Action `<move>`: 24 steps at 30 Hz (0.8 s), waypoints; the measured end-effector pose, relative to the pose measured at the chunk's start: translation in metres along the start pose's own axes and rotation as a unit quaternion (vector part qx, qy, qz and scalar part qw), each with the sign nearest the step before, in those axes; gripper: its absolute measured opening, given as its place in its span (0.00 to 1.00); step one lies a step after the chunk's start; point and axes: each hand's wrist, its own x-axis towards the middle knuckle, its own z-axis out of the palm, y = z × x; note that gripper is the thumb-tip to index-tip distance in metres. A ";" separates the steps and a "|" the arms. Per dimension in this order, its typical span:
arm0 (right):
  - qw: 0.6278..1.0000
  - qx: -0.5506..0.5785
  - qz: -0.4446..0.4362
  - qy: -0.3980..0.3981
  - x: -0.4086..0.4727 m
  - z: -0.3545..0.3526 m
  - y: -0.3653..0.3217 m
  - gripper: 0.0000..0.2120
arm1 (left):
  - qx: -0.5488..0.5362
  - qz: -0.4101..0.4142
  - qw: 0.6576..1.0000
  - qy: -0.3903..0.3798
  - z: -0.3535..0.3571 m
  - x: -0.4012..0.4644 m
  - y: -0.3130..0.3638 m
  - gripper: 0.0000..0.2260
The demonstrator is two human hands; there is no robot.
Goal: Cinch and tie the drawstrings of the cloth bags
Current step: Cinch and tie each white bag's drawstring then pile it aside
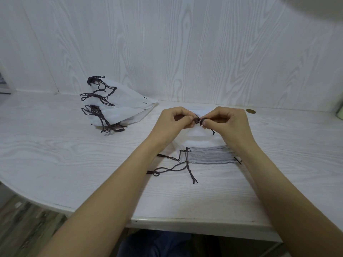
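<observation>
Honestly the cloth bag [199, 135] being worked on is mostly hidden behind both hands, and its white fabric blurs into the pale worktop [55, 145], so its neck is hard to make out. Left hand [171, 124] and right hand [227, 125] have their fingers [187, 120] curled in tight, thumb and forefinger tips nearly meeting, pinching the dark drawstring [199, 121] between them. Just below the fingers sits a stack of untied bags [209, 154] with loose cords, and well off left of them a pile of tied bags [118, 104].

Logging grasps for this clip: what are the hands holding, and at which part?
Both the left hand and right hand pinch the dark drawstring of the top white bag, at a knot forming between their fingertips.
</observation>
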 end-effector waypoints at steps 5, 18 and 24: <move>1.000 -0.001 0.005 0.004 0.000 0.000 0.000 0.05 | 0.029 0.030 0.999 0.001 -0.002 0.001 -0.004 0.08; 1.000 -0.012 0.001 -0.008 0.002 0.002 0.003 0.05 | 0.270 0.086 0.959 0.014 0.000 0.001 -0.004 0.03; 0.996 -0.086 -0.032 0.002 0.000 0.004 0.006 0.05 | 0.235 0.080 0.969 0.001 0.003 -0.002 -0.004 0.03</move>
